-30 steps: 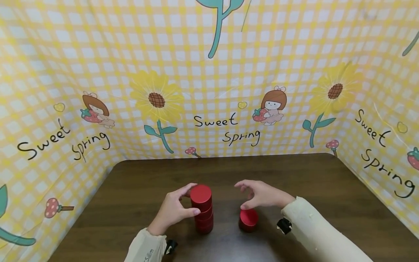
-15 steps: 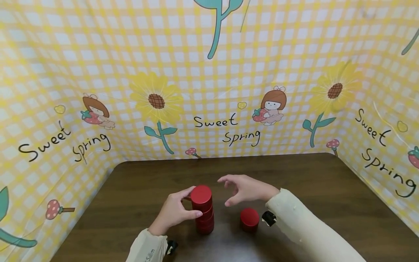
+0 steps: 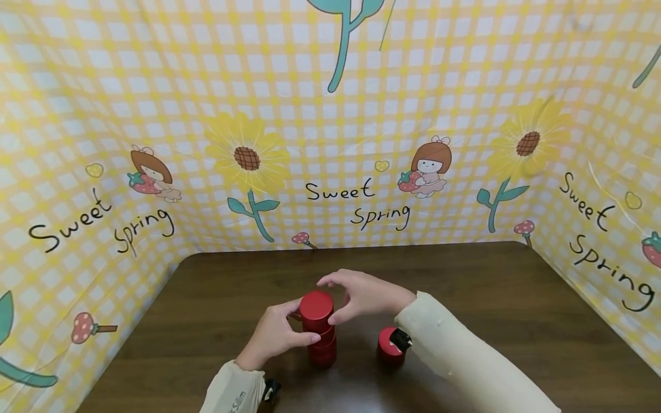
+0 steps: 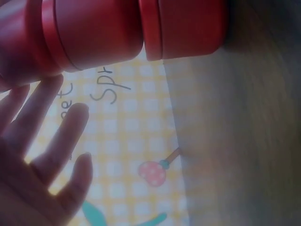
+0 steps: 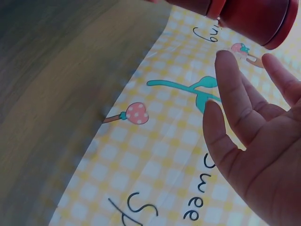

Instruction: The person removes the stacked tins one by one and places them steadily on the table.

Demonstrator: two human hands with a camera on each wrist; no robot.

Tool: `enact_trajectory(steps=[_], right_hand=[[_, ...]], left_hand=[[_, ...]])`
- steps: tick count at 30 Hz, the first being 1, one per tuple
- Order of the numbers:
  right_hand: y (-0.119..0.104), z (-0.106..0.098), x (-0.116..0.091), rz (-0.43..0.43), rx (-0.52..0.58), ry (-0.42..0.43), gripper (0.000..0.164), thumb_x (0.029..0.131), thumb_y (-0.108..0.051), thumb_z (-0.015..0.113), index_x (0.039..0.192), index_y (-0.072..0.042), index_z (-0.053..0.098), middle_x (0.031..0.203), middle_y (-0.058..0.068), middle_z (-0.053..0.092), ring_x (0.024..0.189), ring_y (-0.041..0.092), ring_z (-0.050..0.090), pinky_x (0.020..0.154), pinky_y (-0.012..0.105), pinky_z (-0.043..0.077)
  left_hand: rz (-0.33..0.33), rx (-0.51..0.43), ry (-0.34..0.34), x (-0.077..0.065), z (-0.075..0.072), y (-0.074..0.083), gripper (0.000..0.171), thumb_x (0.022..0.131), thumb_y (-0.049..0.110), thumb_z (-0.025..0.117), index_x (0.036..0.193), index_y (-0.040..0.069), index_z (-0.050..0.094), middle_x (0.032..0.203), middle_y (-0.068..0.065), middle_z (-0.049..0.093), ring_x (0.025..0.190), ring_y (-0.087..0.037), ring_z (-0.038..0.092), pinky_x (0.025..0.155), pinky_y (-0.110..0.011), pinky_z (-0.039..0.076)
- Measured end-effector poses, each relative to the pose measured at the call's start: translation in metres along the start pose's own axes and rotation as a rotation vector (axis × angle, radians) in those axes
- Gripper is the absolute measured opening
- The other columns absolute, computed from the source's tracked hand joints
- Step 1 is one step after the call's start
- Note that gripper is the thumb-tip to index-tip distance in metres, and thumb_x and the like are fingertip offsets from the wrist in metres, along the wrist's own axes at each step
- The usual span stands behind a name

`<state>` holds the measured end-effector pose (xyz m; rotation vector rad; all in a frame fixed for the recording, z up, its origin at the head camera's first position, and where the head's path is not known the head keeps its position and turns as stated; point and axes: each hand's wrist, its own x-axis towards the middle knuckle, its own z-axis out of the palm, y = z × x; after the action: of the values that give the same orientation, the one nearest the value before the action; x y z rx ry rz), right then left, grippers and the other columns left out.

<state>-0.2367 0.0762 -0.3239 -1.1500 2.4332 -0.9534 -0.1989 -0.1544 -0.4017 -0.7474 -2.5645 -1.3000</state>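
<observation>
Dark wood table (image 3: 232,281) beneath left hand (image 3: 276,331) and right hand (image 3: 361,295) | stack of red tins (image 3: 326,335), upright between them | left: curved round stack, thumb and fingers holding it | right: loosely spread beside top tin (image 3: 317,307), unclosed, thumb contact unclear | lone red tin (image 3: 389,357), partly behind right wrist

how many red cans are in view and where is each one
4. Three are stacked: the top can, middle can and bottom can. The lone can stands apart, to their right, partly hidden by a black wrist device.
</observation>
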Motion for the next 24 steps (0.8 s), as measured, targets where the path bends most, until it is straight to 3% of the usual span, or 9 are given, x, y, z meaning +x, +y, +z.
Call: enact_trajectory(steps=[6, 14, 24], right_hand=[[-0.007, 0.002, 0.009, -0.044, -0.040, -0.011, 0.057, 0.078, -0.021, 0.078, 0.128, -0.006, 0.055, 0.116, 0.005, 0.057, 0.085, 0.010, 0.057, 0.078, 0.023, 0.048], [-0.010, 0.006, 0.016, -0.057, -0.084, -0.029, 0.052, 0.077, -0.021, 0.077, 0.124, -0.007, 0.058, 0.108, 0.000, 0.060, 0.092, 0.009, 0.054, 0.078, 0.022, 0.047], [-0.011, 0.007, 0.019, -0.033, -0.051, -0.057, 0.049, 0.077, -0.017, 0.077, 0.122, -0.009, 0.059, 0.106, -0.001, 0.062, 0.090, 0.011, 0.057, 0.076, 0.021, 0.048]], left_hand=[[-0.017, 0.019, -0.008, 0.000, 0.002, 0.000, 0.039, 0.071, 0.028, 0.085, 0.100, 0.007, 0.071, 0.090, 0.001, 0.071, 0.079, -0.011, 0.062, 0.068, -0.034, 0.052], [-0.027, 0.008, -0.024, 0.001, 0.002, 0.000, 0.035, 0.073, 0.026, 0.084, 0.099, 0.007, 0.071, 0.090, 0.002, 0.071, 0.079, -0.011, 0.062, 0.070, -0.038, 0.053], [-0.004, 0.011, -0.040, 0.002, 0.001, 0.002, 0.032, 0.074, 0.024, 0.083, 0.097, 0.005, 0.071, 0.089, 0.000, 0.071, 0.078, -0.010, 0.063, 0.068, -0.029, 0.052]])
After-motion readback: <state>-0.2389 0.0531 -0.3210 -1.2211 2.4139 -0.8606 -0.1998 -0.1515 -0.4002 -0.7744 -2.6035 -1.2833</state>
